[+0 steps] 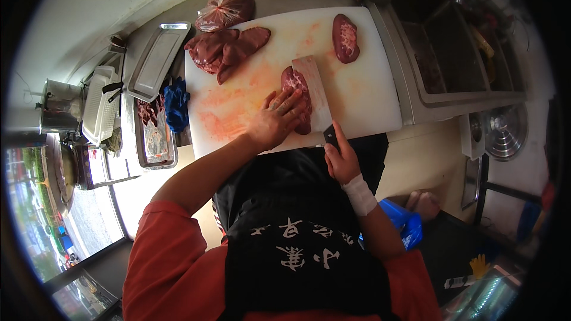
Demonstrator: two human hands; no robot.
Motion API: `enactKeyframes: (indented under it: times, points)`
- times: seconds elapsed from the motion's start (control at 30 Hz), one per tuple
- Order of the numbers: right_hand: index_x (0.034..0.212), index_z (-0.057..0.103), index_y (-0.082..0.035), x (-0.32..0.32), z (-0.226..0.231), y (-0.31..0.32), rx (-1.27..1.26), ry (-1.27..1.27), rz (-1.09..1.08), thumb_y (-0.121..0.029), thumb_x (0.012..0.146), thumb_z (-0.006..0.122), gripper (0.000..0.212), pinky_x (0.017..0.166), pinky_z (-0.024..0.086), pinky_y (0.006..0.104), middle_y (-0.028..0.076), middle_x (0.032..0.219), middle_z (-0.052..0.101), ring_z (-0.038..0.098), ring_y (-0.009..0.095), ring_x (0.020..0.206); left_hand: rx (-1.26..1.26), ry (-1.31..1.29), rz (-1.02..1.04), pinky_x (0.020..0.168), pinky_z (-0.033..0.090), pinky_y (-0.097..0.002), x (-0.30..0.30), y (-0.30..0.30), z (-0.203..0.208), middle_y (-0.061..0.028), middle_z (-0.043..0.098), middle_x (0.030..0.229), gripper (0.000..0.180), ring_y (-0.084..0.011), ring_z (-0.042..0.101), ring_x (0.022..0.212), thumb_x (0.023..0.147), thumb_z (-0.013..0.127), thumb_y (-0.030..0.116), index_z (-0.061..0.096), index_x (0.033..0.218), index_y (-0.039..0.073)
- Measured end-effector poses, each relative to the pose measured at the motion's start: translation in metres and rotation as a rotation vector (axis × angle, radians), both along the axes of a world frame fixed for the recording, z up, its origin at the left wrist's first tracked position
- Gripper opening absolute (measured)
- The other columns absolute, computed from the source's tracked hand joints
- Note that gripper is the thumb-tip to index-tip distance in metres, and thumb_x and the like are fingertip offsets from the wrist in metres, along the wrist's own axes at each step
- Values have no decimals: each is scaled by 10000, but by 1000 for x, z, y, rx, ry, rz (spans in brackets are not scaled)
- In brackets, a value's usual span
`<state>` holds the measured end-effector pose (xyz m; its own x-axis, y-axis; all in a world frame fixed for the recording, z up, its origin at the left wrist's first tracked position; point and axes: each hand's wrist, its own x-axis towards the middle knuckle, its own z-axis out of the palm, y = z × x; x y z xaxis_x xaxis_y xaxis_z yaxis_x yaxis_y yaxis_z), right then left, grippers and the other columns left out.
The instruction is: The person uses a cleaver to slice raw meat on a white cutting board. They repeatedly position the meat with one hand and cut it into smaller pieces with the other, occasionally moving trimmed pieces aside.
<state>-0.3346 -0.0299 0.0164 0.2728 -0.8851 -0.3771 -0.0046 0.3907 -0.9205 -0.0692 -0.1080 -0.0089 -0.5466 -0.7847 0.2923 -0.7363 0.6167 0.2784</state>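
Meat [291,78] mid-frame seems under slicing, my right grip [342,162] clenched round the cleaver [313,90], left grip [276,120] spread flat atop, next cut wanting steady pressure.

A red shirt [172,261] with short, loose sleeves shows at the lower left and lower right of the frame. Over it, at bottom centre, sits a black apron [262,285] printed with white characters [309,257]. A plain white wrap [360,195] circles the right wrist.

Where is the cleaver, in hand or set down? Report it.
In hand: the right hand grips the cleaver by its black handle, with the blade beside the meat under the left hand.
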Motion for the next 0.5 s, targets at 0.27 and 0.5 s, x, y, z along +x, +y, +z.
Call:
enactKeyframes:
  times: [0.27,0.5]
  points:
    - [1696,234,-134,8,-2,-2,39,-26,-13,-121,1067,539,700,493,414,237,-26,725,522,456,59,539,11,7,7,1212,354,-568,-2,1,1,-135,439,1649,561,-356,403,1524,925,734,206,603,1465,127]
    - [1697,226,-130,0,1,14,77,56,15,-116,1070,531,697,474,402,240,-32,706,507,430,60,509,-15,8,5,1204,361,-575,-2,2,4,-138,457,1634,503,-365,401,1522,911,741,191,655,1401,116]
